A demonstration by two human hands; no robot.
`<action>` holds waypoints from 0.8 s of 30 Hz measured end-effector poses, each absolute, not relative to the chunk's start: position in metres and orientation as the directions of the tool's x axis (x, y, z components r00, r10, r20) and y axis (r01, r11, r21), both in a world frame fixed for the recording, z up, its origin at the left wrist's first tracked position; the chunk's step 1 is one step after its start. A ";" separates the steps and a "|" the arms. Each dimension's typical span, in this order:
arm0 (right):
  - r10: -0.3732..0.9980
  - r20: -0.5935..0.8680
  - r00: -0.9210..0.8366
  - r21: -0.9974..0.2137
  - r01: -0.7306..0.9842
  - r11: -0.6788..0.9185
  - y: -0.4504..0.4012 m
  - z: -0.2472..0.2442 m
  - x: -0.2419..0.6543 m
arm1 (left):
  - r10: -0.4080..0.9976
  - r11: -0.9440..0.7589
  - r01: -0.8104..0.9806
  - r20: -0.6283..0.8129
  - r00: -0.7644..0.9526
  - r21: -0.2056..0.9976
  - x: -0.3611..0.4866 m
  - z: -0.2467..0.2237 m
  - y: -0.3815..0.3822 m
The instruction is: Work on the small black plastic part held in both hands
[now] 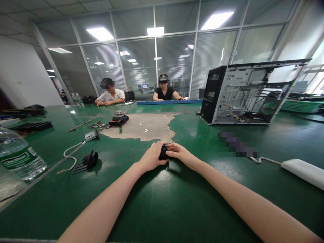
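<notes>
Between my hands, just above the green table (162, 206), is a small black part (163, 153); its kind cannot be made out because my fingers cover much of it. My left hand (152, 157) is closed round its left side, thumb in front. From the right, the bent fingers of my right hand (180, 153) touch the part's right edge in a pinch. To the left of my left hand lies a black plastic piece (88, 159) with flat slats and a round ring.
An opened computer case (217, 96) stands at the right, with a white power strip (303, 171) nearer me. At left are a water bottle (19, 157), a metal bracket (91, 135) with a cable, and a heatsink fan (118, 118). Two people sit across the table.
</notes>
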State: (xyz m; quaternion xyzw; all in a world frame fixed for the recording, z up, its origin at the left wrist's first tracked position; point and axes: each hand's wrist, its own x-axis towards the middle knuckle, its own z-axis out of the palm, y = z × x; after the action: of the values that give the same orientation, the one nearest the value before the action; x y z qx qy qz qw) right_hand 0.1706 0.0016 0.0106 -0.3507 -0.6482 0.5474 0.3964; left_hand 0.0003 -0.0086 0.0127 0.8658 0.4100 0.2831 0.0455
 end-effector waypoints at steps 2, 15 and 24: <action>0.863 0.136 -0.486 -0.988 -0.002 0.155 0.001 0.012 0.173 | 0.739 -0.656 0.689 0.448 0.503 0.309 0.000 0.013 -0.008; 0.903 0.138 -0.407 -0.990 -0.019 0.143 0.002 0.007 0.168 | 0.733 -0.661 0.689 0.455 0.506 0.298 0.001 0.013 -0.009; 0.849 0.204 -0.487 -0.977 -0.044 0.210 -0.002 0.013 0.175 | 0.740 -0.655 0.686 0.453 0.498 0.317 0.000 0.011 -0.008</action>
State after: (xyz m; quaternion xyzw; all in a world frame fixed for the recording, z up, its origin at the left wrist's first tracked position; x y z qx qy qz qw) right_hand 0.1747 -0.0020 0.0134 -0.3031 -0.6635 0.5507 0.4056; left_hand 0.0001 -0.0084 0.0114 0.8640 0.4126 0.2846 0.0473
